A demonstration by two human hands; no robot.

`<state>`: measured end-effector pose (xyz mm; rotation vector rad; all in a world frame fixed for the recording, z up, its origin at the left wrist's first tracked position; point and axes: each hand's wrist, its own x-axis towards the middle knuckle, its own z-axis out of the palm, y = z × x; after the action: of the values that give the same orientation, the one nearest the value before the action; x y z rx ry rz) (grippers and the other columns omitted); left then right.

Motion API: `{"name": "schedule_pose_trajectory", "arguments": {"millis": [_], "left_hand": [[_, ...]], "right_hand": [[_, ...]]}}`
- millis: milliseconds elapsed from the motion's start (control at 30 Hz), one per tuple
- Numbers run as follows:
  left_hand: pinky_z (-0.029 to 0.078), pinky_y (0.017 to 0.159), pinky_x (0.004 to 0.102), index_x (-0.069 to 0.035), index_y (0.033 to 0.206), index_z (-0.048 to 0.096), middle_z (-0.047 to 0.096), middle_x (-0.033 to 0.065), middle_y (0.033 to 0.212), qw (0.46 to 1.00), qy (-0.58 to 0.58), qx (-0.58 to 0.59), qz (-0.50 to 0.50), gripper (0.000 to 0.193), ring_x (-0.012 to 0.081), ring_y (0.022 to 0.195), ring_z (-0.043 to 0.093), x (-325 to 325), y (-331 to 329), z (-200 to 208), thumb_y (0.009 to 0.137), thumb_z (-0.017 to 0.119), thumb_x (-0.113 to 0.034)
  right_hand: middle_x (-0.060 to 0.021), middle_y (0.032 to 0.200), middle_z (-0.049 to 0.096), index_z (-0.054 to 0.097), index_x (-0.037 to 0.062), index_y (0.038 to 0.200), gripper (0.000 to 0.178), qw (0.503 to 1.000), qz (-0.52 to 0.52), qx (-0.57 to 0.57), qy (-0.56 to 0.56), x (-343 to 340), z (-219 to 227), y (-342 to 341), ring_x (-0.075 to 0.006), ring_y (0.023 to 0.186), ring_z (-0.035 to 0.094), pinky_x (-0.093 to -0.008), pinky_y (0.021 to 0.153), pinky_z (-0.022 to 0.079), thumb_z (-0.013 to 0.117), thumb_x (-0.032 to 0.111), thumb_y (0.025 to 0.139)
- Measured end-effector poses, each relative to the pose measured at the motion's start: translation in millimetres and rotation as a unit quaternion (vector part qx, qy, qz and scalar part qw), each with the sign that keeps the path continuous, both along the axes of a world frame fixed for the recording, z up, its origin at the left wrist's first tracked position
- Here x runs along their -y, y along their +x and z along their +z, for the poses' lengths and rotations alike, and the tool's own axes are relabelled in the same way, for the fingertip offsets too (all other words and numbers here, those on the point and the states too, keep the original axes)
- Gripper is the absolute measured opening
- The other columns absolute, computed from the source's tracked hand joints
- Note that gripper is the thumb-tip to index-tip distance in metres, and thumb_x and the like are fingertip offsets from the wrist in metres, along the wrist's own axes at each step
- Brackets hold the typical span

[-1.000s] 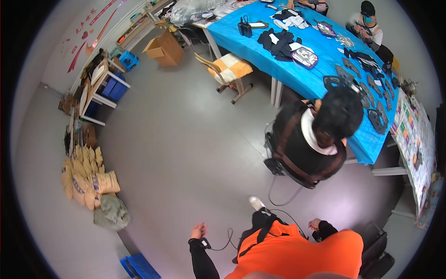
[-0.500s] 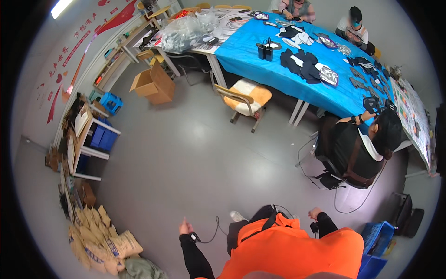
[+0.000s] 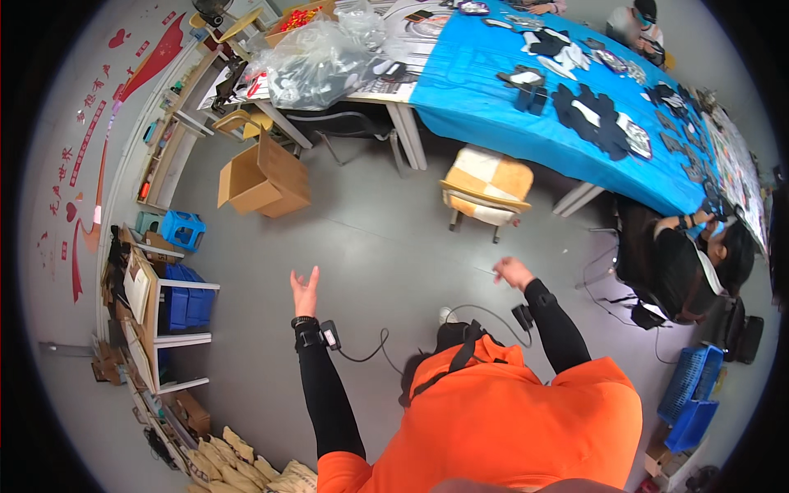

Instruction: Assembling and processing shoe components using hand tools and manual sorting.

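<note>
Out in front over the floor, my left hand (image 3: 305, 292) is raised with its fingers spread and holds nothing. My right hand (image 3: 514, 272) reaches forward too, its fingers loosely bent and apart, with nothing visible in them. Each wrist carries a small dark device with a cable running to my waist. The chair with a white and tan patchwork seat (image 3: 486, 182) is nearest my right hand, though they are apart. Beyond my left hand stands an open cardboard box (image 3: 279, 177) on the floor.
A table under a blue cloth (image 3: 477, 107) bears dark and white pieces; people sit around it. A large clear plastic bag (image 3: 316, 66) lies on the adjoining table. Shelving (image 3: 185, 283) lines the left wall. Blue crates (image 3: 690, 382) stand at right, tan sacks (image 3: 226, 464) at lower left.
I have moved forward, so the chair, box and tables appear closer. Both arms have lifted and stretched out ahead; the fingers of my left hand now spread wider.
</note>
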<state>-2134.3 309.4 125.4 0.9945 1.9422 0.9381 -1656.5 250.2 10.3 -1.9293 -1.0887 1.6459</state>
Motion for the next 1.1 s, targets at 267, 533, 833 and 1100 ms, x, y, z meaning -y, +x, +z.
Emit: {"name": "schedule_pose_trajectory", "arguments": {"millis": [267,533,833,1100], "left_hand": [[0.031,0.1,0.0369,0.004,0.136,0.017,0.031,0.0273,0.134,0.996,0.034,-0.043,-0.075,0.1,0.0322,0.123,0.036,-212.5,-74.6,-1.3,0.068,0.072,-0.047],[0.033,0.098,0.0352,0.011,0.13,0.025,0.039,0.0297,0.127,0.979,0.082,-0.131,-0.137,0.1,0.0329,0.119,0.041,-448.4,-76.0,-9.8,0.064,0.074,-0.047],[0.044,0.084,0.0344,0.001,0.136,0.017,0.038,0.0215,0.13,0.979,-0.074,0.188,0.02,0.099,0.0276,0.106,0.05,-565.1,-75.3,-89.6,0.068,0.073,-0.045],[0.044,0.073,0.0284,0.001,0.096,0.062,0.064,0.0092,0.085,0.971,0.045,0.233,-0.032,0.034,0.021,0.078,0.061,-616.0,-94.1,-140.8,0.081,0.063,-0.03]], "right_hand": [[-0.0016,0.066,0.06,0.055,0.0089,0.09,0.014,0.992,-0.02,-0.109,0.053,-216.4,43.0,-141.0,-0.0047,0.04,0.031,-0.0215,0.036,0.026,0.05,0.019,0.083],[-0.0023,0.067,0.059,0.054,0.0058,0.091,0.016,0.984,-0.121,-0.052,0.118,-317.6,30.5,-174.1,-0.0052,0.046,0.043,-0.0217,0.04,0.033,0.056,0.019,0.081],[-0.0136,0.121,0.046,0.03,0.0112,0.131,0.077,0.874,0.122,0.298,0.363,-538.1,96.4,-277.3,-0.0328,0.093,0.056,-0.0404,0.074,0.048,0.071,0.027,0.068],[-0.0179,0.134,0.031,0.021,0.0056,0.136,0.094,0.851,0.289,0.311,0.31,-655.8,108.1,-377.4,-0.0373,0.085,0.058,-0.0406,0.069,0.05,0.072,0.04,0.065]]}}
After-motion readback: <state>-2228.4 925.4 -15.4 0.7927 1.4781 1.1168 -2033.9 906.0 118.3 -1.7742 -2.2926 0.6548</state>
